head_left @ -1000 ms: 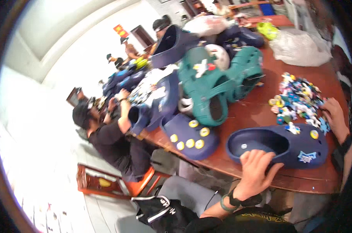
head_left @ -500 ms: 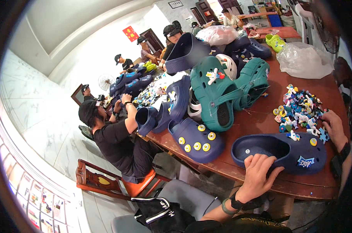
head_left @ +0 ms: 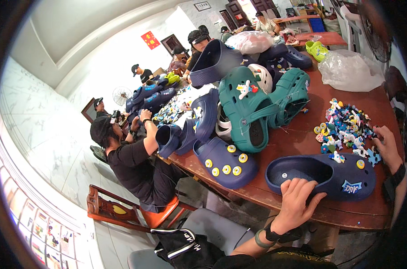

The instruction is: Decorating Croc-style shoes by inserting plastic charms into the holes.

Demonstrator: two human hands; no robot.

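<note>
A navy clog lies on its side along the table's near edge, its opening facing me. It carries a white figure charm, a yellow ring charm and a blue lettered charm. My left hand is closed over the rim of its opening, fingers inside and thumb outside. Beyond the toe, a heap of small colourful shoe charms is spread on the table. At the heap's right edge is my right hand, its fingers curled together; whatever tiny thing they hold is too small to make out.
Left of my clog stands another navy clog with several yellow ring charms. Green clogs and more navy clogs are piled behind it on the brown table. A clear plastic bag lies farther back. A co-worker sits at the left.
My right hand has lifted slightly at the charm heap and its fingers have drawn together. My left hand keeps its hold on the clog. The view has shifted slightly.
</note>
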